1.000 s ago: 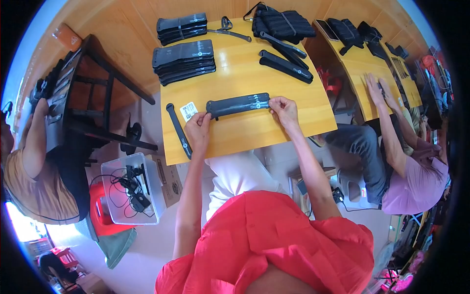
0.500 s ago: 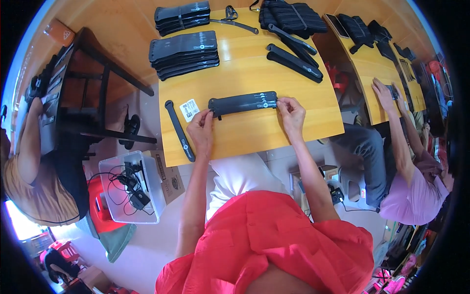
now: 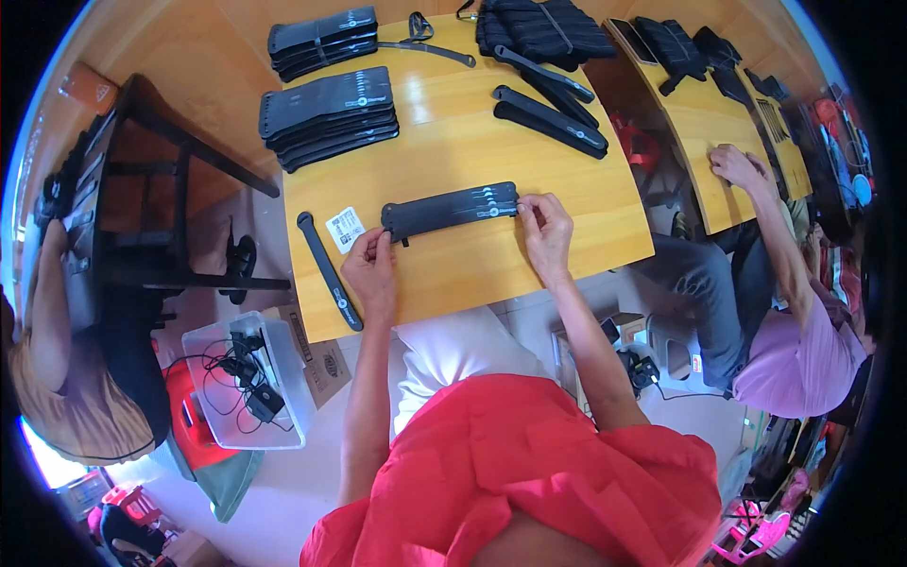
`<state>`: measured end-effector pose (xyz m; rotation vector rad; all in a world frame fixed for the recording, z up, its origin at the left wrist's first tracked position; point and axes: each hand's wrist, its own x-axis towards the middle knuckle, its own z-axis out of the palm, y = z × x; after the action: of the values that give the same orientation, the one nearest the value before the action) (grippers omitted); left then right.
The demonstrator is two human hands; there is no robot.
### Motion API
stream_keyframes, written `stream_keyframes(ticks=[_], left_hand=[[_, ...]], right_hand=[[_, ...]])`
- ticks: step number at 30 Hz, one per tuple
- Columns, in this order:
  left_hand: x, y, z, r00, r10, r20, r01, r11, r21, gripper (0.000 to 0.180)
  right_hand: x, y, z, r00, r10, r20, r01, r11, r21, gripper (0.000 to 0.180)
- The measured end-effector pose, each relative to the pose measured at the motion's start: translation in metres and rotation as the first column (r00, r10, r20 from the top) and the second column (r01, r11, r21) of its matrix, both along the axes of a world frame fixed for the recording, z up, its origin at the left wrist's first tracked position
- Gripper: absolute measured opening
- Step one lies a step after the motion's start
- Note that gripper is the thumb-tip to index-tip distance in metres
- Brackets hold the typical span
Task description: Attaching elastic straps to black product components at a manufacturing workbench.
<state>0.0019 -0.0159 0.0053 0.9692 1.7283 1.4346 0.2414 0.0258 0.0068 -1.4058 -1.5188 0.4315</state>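
A flat, fanned stack of black straps (image 3: 444,212) lies across the yellow wooden table before me, pale print at its right end. My left hand (image 3: 370,274) pinches its lower left corner, where a short dark tab hangs below the edge. Thumb and fingers of my right hand (image 3: 547,238) close on its right end. To the left of my left hand are a single black strap (image 3: 331,274), lying lengthwise, and a white printed label (image 3: 344,228).
Farther back are two piles of black straps (image 3: 326,104), loose straps (image 3: 550,121) and a banded black bundle (image 3: 543,30). Left of the table, a clear plastic bin (image 3: 300,430) holds cables and adapters. Co-workers sit on both sides; a hand (image 3: 742,168) rests at the right-hand table.
My view has shifted, so the table sits slightly farther left. Both my hands still grip the stack's ends. The right-hand co-worker's hands have drawn together, and the dark item there no longer shows.
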Motion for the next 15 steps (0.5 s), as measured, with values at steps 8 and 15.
stream_keyframes(ticks=[8, 15], left_hand=[[0.0003, -0.0002, 0.0024, 1.000, 0.026, 0.006, -0.027, 0.999, 0.020, 0.012], [-0.0006, 0.0001, 0.0008, 0.999, 0.031, -0.021, -0.031, 0.999, 0.016, 0.012]], right_hand=[[-0.0045, -0.0017, 0.0067, 0.997, -0.030, -0.067, 0.027, 0.998, -0.052, 0.004], [-0.0040, 0.0010, 0.0024, 0.998, -0.036, 0.054, 0.033, 0.998, 0.058, 0.006]])
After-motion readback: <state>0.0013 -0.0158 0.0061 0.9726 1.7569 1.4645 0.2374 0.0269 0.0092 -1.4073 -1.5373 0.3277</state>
